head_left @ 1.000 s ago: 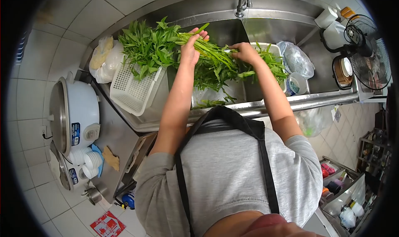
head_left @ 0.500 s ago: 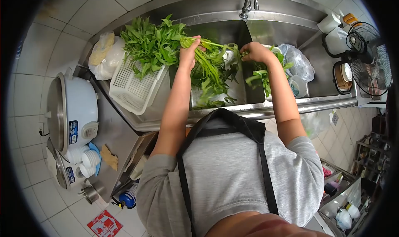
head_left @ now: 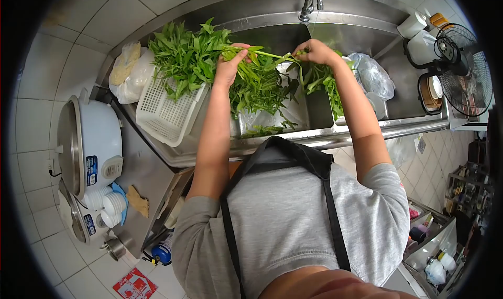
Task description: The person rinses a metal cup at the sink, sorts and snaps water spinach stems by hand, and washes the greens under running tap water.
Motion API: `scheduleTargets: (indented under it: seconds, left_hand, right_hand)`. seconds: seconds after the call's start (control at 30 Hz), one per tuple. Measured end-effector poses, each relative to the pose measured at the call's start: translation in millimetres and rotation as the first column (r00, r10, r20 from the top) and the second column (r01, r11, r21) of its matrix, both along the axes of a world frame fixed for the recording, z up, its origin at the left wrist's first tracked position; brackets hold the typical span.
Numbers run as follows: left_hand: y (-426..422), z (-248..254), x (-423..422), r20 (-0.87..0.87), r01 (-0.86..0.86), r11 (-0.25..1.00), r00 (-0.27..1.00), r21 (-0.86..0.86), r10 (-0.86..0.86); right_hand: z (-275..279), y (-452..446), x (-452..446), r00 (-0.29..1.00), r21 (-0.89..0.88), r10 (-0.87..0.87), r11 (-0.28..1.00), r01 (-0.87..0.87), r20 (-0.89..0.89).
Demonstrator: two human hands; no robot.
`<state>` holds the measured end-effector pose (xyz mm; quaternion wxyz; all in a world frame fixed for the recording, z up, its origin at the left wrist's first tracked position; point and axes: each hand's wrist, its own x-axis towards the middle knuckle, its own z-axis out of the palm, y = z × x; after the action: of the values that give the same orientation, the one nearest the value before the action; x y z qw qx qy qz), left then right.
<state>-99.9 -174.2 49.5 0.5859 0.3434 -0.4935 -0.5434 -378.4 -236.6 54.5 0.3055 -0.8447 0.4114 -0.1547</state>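
Observation:
My left hand (head_left: 230, 67) is closed around leafy green stems, which look like water spinach, over the left sink basin (head_left: 272, 37). The stem ends point right, toward my right hand (head_left: 317, 52), whose fingers are pinched on a green stem (head_left: 293, 58) above the divider. Leaves hang below that hand on the right side. Loose greens (head_left: 257, 94) lie in the left basin under my hands. A large heap of the same greens (head_left: 186, 55) rests on a white perforated basket (head_left: 165, 115) at the left.
A curved faucet (head_left: 310, 6) stands at the back. Clear plastic bags (head_left: 374, 76) sit in the right basin, and a filled bag (head_left: 133, 79) is left of the basket. A rice cooker (head_left: 99, 142) stands farther left; a black fan (head_left: 463, 63) is at right.
My right hand has moved up and slightly left, nearer the stem ends. My left hand has shifted slightly left and down with its greens, and the stems hanging below it have swung up.

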Motion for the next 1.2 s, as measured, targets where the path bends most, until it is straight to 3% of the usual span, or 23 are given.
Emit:
scheduleTargets:
  seconds: [0.03,0.17,0.23,0.3,0.33,0.37,0.43,0.47,0.5,0.57,0.67,0.7,0.77,0.83,0.87,1.0,1.17,1.2]
  left_hand:
    - [-0.1,1.0,-0.7,0.0,0.0,1.0,1.0,0.0,0.0]
    - [0.8,1.4,-2.4,0.009,-0.035,0.999,0.999,-0.003,0.035]
    - [1.7,0.6,-2.7,0.013,-0.062,0.998,0.998,0.0,0.062]
    - [1.6,-1.3,-4.5,0.064,-0.132,0.991,0.989,0.013,0.131]
    - [2.2,-2.7,-7.0,0.064,-0.132,0.991,0.989,0.011,0.131]
    - [4.2,-3.8,-11.1,0.072,-0.139,0.99,0.988,0.022,0.137]
    - [5.3,-4.5,-16.5,0.08,-0.146,0.989,0.986,0.034,0.143]
    - [2.2,-5.8,-18.2,0.009,-0.168,0.985,0.986,0.038,0.167]
    - [3.3,-4.9,-19.8,-0.061,-0.189,0.981,0.98,0.044,0.192]
    - [2.6,-1.5,-19.0,-0.073,-0.2,0.976,0.976,0.085,0.207]
    - [1.6,2.8,-15.9,-0.026,-0.157,0.983,0.987,0.092,0.16]
    - [-0.6,5.2,-17.0,-0.024,-0.16,0.983,0.986,0.088,0.162]
    - [-2.0,8.2,-24.2,-0.038,-0.078,0.994,0.996,0.078,0.081]
    - [-1.4,17.3,-36.7,-0.061,-0.025,0.997,0.998,0.077,0.029]
    - [-0.5,23.8,-44.0,-0.086,0.014,0.998,0.996,0.064,-0.008]
    - [-6.8,26.5,-50.1,-0.141,0.034,0.998,0.99,0.052,-0.027]
    - [-9.1,27.1,-55.1,-0.23,0.051,0.997,0.973,0.065,-0.034]
    - [-9.9,25.6,-57.7,-0.236,0.072,0.994,0.97,0.077,-0.052]
  right_hand:
    - [-5.9,-1.6,3.2,0.985,0.082,0.125,0.987,-0.135,0.117]
    - [-16.9,5.1,12.4,0.973,0.292,0.085,0.945,-0.147,0.214]
    - [-22.6,8.0,14.0,0.965,0.267,0.058,0.955,-0.128,0.257]
    - [-23.9,10.0,13.4,0.907,0.388,-0.218,0.919,0.067,0.36]
    - [-24.4,11.6,12.7,0.831,0.413,-0.289,0.907,0.079,0.475]
    - [-26.0,11.4,12.3,0.831,0.411,-0.288,0.908,0.08,0.476]
    - [-30.9,13.6,12.1,0.479,0.626,-0.596,0.771,0.116,0.645]
    - [-35.6,9.8,3.7,0.364,0.675,-0.66,0.73,0.106,0.657]
    - [-33.6,10.5,-9.7,0.247,0.729,-0.698,0.682,-0.053,0.672]
    - [-32.7,9.8,-24.3,0.171,0.67,-0.671,0.739,0.067,0.722]
    - [3.6,17.3,-42.8,0.305,0.556,-0.596,0.803,0.216,0.743]
    - [14.5,15.9,-49.2,0.452,0.511,-0.534,0.84,0.183,0.715]
    - [36.2,20.2,-41.4,0.789,0.255,-0.374,0.925,0.281,0.487]
    - [41.6,28.7,-17.7,0.924,0.13,-0.224,0.973,0.192,0.31]
    - [41.1,33.2,-8.0,0.972,-0.102,-0.116,0.985,0.139,0.203]
    - [45.4,37.1,-3.5,0.992,0.025,-0.096,0.995,0.095,0.078]
    - [54.4,46.4,-21.3,0.97,0.08,-0.153,0.987,0.14,0.187]
    - [54.7,49.1,-19.3,0.97,0.046,-0.1,0.995,0.092,0.22]
